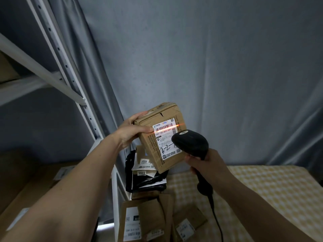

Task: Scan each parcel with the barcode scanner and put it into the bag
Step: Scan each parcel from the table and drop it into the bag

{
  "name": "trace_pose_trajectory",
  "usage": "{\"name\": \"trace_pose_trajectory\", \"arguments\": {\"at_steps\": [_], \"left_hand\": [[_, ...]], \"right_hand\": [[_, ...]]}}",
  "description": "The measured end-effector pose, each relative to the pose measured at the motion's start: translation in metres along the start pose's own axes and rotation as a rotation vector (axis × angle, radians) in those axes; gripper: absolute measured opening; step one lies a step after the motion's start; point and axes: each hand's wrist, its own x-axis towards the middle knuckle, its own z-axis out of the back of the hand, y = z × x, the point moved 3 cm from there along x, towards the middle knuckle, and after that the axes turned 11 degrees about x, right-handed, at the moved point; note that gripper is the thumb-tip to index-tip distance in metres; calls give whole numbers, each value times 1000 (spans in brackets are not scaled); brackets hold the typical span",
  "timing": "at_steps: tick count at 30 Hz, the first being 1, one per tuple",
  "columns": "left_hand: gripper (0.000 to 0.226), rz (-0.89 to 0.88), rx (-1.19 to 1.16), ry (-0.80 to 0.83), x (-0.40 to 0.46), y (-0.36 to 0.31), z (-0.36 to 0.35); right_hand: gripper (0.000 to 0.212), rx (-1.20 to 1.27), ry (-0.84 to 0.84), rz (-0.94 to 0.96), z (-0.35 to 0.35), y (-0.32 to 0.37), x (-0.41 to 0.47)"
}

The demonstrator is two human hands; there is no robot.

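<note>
Brown cardboard parcel (162,137) gripped in left hand (130,131), label tilted toward black handheld barcode scanner (191,145), clenched in right hand (208,165); beam crossing barcode.

Scanner (190,143) before held box (162,137); parcels (148,175) below; shelving (52,75) left.

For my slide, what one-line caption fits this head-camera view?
Left hand holds a cardboard parcel while the right hand aims the barcode scanner, its red line across the label.
</note>
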Motion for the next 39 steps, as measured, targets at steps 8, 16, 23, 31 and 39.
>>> {"name": "trace_pose_trajectory", "arguments": {"at_steps": [8,16,23,31,39], "left_hand": [[90,-1,-6,22,-2,2,1],[92,-1,6,32,-5,-2,-3],[89,14,-4,30,-5,-1,-2],[85,135,2,-106,3,18,-35],[129,308,-51,-9,1,65,-155]], "right_hand": [[8,34,-14,43,-4,2,-10],[5,24,1,35,-4,-1,-11],[6,26,4,55,-5,3,-13],[28,111,-180,82,13,-10,-22],[31,237,-503,-3,76,-50,-72]]}}
